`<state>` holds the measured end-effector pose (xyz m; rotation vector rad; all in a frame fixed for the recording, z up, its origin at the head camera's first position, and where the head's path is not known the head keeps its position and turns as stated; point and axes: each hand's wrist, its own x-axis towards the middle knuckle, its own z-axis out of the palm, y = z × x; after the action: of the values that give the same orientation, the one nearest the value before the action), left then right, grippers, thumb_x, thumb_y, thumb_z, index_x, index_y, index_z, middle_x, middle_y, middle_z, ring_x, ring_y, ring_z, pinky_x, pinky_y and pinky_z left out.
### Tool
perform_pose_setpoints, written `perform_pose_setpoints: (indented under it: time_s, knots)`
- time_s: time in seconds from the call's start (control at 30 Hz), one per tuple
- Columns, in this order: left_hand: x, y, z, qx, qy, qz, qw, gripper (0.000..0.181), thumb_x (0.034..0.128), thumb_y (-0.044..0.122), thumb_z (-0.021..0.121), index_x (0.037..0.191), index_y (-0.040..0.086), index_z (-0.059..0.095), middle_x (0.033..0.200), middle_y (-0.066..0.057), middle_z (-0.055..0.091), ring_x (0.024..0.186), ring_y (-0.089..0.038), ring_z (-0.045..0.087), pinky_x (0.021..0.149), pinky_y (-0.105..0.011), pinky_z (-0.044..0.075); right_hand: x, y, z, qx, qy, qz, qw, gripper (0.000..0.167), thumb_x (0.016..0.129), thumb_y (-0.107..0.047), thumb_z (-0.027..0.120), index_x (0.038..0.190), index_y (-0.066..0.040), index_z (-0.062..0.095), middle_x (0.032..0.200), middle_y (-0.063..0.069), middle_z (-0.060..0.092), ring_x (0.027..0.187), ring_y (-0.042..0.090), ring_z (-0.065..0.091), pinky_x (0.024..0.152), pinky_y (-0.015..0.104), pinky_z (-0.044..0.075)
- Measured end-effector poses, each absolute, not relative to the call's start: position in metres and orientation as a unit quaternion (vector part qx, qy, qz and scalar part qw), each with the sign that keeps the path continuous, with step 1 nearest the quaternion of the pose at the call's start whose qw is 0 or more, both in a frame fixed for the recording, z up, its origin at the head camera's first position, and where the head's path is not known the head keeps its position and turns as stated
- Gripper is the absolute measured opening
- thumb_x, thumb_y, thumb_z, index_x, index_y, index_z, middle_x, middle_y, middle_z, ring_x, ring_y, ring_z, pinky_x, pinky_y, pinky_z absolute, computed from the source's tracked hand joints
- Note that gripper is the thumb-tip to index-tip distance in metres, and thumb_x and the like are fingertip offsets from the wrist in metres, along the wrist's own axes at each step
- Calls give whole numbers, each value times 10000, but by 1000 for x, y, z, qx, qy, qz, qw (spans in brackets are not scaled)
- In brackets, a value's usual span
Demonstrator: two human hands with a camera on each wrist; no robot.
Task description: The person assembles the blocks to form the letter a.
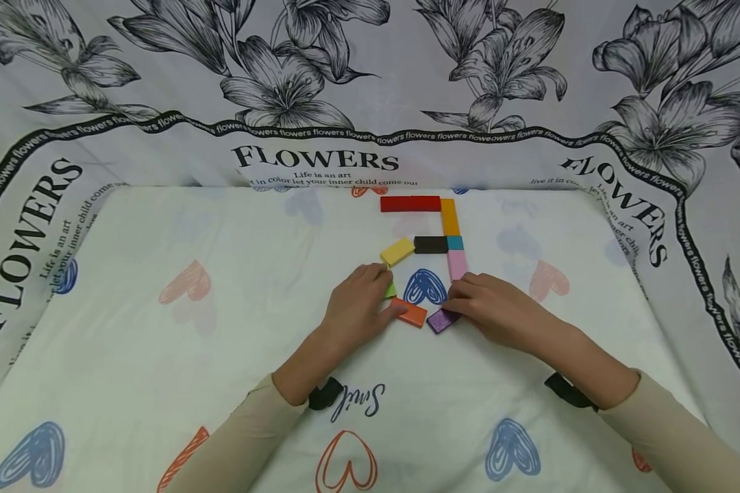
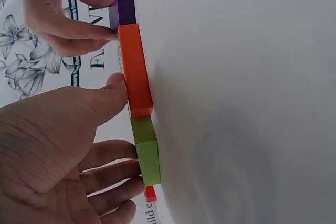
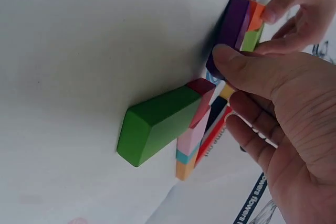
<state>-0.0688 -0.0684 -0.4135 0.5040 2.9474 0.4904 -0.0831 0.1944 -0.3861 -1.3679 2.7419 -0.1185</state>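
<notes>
A purple block (image 1: 442,320) is pinched between the thumb and fingers of my right hand (image 1: 499,311). Beside it lies an orange block (image 1: 412,312), its side touched by the thumb of my left hand (image 1: 358,301). That hand's other fingers rest against a light green block (image 2: 147,150), mostly covered in the head view. Next to my right hand are a dark green block (image 3: 157,124) and a dark red block (image 3: 203,92), both hidden beneath that hand in the head view. The pink block (image 1: 457,264) lies just beyond its fingers.
Farther up, a yellow block (image 1: 397,252), a black block (image 1: 431,244), a teal block (image 1: 454,242), an amber block (image 1: 450,217) and a long red block (image 1: 410,203) continue the bent line. A white cloth (image 1: 271,287) printed with hearts covers the surface.
</notes>
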Motion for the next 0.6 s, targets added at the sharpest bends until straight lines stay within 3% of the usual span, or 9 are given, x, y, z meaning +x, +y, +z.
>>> perform_pose_setpoints:
  time_s: [0.6]
  knots:
    - [-69,-68,-414,171,972,151,57,616,949,504,762,1407,103,669,1522,-96,598,1405,-262,562,1124,-397,560,-96,190,-392,-455,888,-55,32,360,855,-47,863,1198,-144,812,1120,53,781,1094,247,722,979,422,629]
